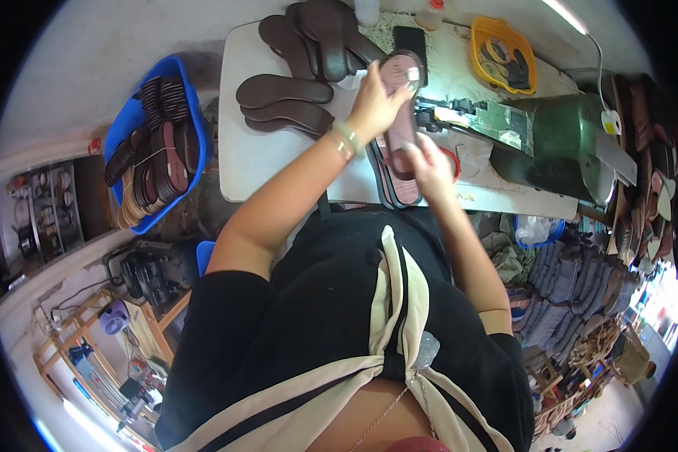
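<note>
The long pink shoe sole (401, 105) could slip and fall. It is held up off the white tabletop (279, 162), and only the two hands keep it there. If one hand lets go too soon, the sole may tip and drop onto the flat soles lying just under it. It could also bump the dark green machine (561, 143) that sits close by on the right-hand side.

The left hand (377, 102) is at the far end of the pink sole. Its fingers are curled around the edge of the sole and pressed tight on it. The thumb looks to be on the other side, but I cannot see it well. There is a pale bracelet on that wrist.

The right hand (429, 166) is at the near end of the sole, close to the person's body. It looks a bit blurry. Its fingers seem bent around the bottom end of the sole, so I think it is holding too.

Past the left hand lie dark brown shoe soles (294, 102) on the tabletop. Far out to the left is a blue plastic basket (132, 117) full of more soles. Beyond the right hand sits a yellow plastic basket (478, 45).
</note>
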Action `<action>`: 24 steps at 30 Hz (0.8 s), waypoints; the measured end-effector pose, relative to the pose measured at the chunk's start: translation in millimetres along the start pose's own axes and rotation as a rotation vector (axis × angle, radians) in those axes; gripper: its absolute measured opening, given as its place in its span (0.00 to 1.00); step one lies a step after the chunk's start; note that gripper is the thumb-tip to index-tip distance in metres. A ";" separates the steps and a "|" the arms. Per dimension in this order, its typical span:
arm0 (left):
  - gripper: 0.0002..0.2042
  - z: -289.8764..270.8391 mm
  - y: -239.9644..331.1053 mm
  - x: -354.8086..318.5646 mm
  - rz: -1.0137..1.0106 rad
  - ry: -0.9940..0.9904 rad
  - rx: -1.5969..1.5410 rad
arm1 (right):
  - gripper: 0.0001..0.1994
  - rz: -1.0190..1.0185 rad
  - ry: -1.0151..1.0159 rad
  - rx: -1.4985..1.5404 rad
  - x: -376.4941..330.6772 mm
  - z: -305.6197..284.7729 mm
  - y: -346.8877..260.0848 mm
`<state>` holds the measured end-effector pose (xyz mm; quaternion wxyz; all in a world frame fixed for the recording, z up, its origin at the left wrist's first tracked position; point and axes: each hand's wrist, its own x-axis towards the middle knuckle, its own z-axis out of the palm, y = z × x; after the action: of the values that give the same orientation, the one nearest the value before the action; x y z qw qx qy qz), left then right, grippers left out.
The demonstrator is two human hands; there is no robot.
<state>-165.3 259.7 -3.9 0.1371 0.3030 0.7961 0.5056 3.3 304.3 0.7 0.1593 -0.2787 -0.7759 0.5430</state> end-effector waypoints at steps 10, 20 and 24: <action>0.21 -87.6 -70.8 -57.1 -0.543 0.292 -1.055 | 0.21 -0.509 -0.153 -0.463 -8.7 42.9 30.8; 0.18 -53.0 -102.8 -102.5 -0.615 -0.114 -0.465 | 0.27 -0.396 -0.037 -0.698 -35.4 46.0 92.8; 0.16 -27.9 -58.5 -124.3 -0.736 -0.434 -0.632 | 0.29 -0.437 -0.040 -0.553 -34.3 41.2 74.6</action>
<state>-103.2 144.6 -54.2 0.5516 0.0453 0.6118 0.5652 27.2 271.4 -81.7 0.1749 -0.1279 -0.9380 0.2706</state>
